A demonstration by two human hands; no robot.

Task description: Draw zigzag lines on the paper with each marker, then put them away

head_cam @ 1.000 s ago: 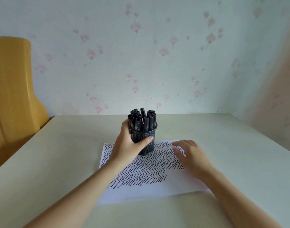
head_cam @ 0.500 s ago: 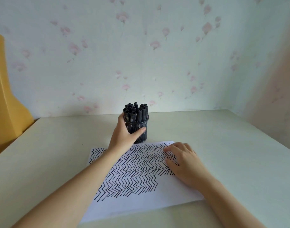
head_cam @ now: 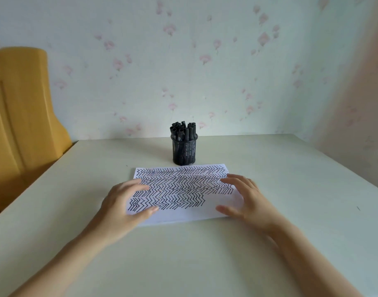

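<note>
1. Paper point(head_cam: 179, 215): white sheet flat on table point(head_cam: 205, 264), top two-thirds packed with rows of black zigzags, bottom strip blank.
2. Markers point(head_cam: 183, 130): all black, capped, upright in mesh cup point(head_cam: 184, 153) just behind paper.
3. Left hand point(head_cam: 124, 202): fingers straight, thumb spread, on paper's left edge.
4. Right hand point(head_cam: 246, 200): fingers loosely spread, on the right edge.

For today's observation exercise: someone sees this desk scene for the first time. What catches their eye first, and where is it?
First, the white paper at the table's centre, packed with rows of black zigzag lines. Just behind it stands a black mesh pen holder full of black markers. The left hand and right hand frame the sheet, fingers spread at its side edges.
</note>
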